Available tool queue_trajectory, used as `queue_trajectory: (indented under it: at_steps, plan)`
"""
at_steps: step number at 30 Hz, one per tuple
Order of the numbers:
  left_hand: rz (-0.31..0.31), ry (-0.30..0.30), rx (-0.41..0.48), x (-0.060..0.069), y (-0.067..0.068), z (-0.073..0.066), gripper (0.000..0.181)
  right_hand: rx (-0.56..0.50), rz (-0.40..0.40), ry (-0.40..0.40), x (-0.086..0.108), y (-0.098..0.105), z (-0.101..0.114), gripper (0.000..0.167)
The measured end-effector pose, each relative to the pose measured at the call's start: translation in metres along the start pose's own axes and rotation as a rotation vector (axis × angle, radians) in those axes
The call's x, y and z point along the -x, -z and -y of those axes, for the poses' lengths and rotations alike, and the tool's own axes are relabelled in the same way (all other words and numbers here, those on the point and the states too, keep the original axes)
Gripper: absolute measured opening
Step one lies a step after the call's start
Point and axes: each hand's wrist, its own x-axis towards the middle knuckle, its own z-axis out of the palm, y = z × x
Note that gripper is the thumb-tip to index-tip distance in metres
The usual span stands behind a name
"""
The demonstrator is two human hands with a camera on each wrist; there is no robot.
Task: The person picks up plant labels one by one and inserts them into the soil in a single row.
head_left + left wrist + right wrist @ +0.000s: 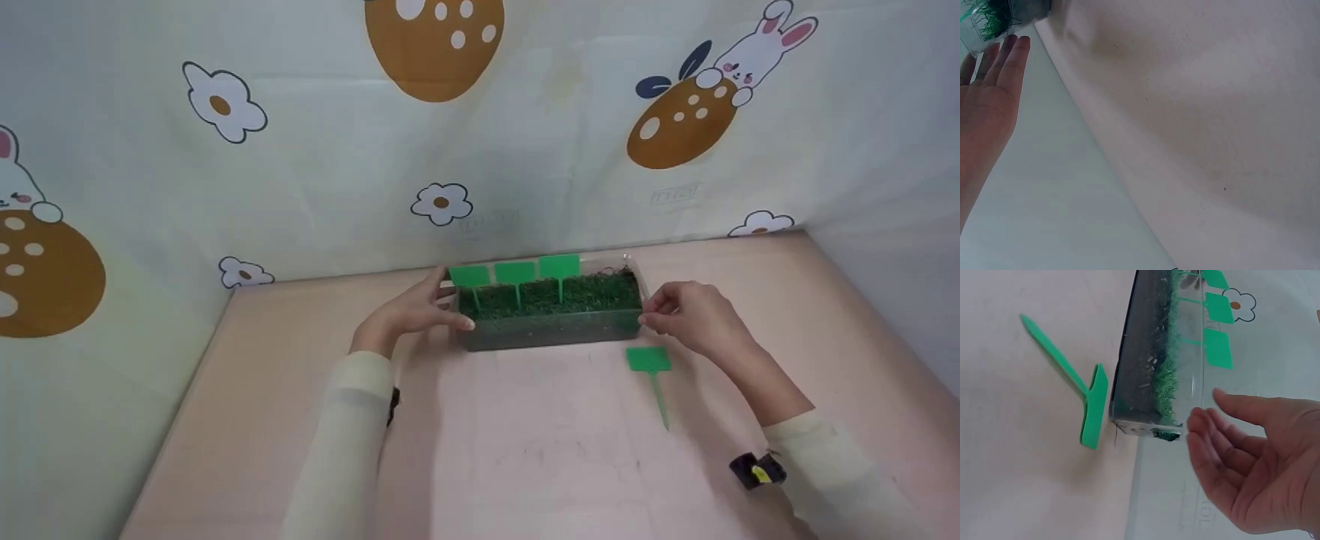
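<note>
A clear rectangular planter box [551, 330] with dark soil and green grass [600, 294] stands near the back of the table. Three green T-shaped plant labels [515, 272] are stuck upright in its left and middle part. My left hand [409, 311] rests against the planter's left end, thumb at the front corner; in the left wrist view its fingers [1015, 64] look straight. At the right end is my right hand [697, 315], its fingers loosely bent and nothing between them; whether it touches the wall is hard to tell. A loose plant label [1095, 408] lies in front of that end.
Behind the planter rises a pale sheet [337, 172] printed with flowers, rabbits and brown spotted shapes. The pinkish tabletop [525, 435] stretches forward from the box. A few dark specks [1225, 189] dot the tabletop in the left wrist view.
</note>
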Motion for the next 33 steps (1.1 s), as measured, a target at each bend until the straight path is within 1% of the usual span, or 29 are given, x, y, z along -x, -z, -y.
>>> queue_trajectory:
  at_steps: [5, 8, 10, 13, 16, 18, 20, 23, 27, 33]
  plan:
    - [0.002, 0.017, -0.003, -0.001, 0.000, 0.001, 0.115, 0.139, 0.174, -0.047, 0.005, -0.008, -0.008, 0.014]
    - [0.002, 0.017, -0.001, -0.001, 0.000, 0.000, 0.116, 0.203, 0.253, -0.093, 0.008, -0.017, -0.010, 0.015]
    - [-0.001, 0.010, 0.000, -0.001, 0.001, 0.000, 0.116, 0.248, 0.272, -0.121, 0.010, -0.023, -0.011, 0.017]
    - [-0.005, 0.006, 0.003, -0.001, 0.001, -0.001, 0.116, 0.295, 0.273, -0.137, 0.011, -0.031, -0.010, 0.020]
    - [-0.003, 0.020, -0.001, 0.000, 0.001, -0.001, 0.117, 0.307, 0.274, -0.135, 0.011, -0.035, -0.009, 0.016]
    - [-0.001, 0.024, -0.003, 0.000, 0.000, 0.000, 0.117, 0.294, 0.287, -0.141, 0.012, -0.035, -0.010, 0.014]
    - [-0.002, 0.020, -0.003, 0.000, 0.000, -0.001, 0.117, 0.262, 0.303, -0.144, 0.011, -0.034, -0.010, 0.015]
    - [-0.008, 0.009, -0.008, 0.001, 0.001, -0.001, 0.117, 0.170, 0.338, -0.135, 0.011, -0.029, -0.011, 0.015]
    - [-0.012, 0.002, -0.023, 0.003, 0.000, -0.002, 0.115, 0.036, 0.369, -0.093, 0.011, -0.021, -0.015, 0.005]
    - [-0.013, 0.014, -0.020, 0.002, -0.001, -0.001, 0.116, -0.085, 0.393, -0.033, 0.011, -0.002, -0.023, 0.012]
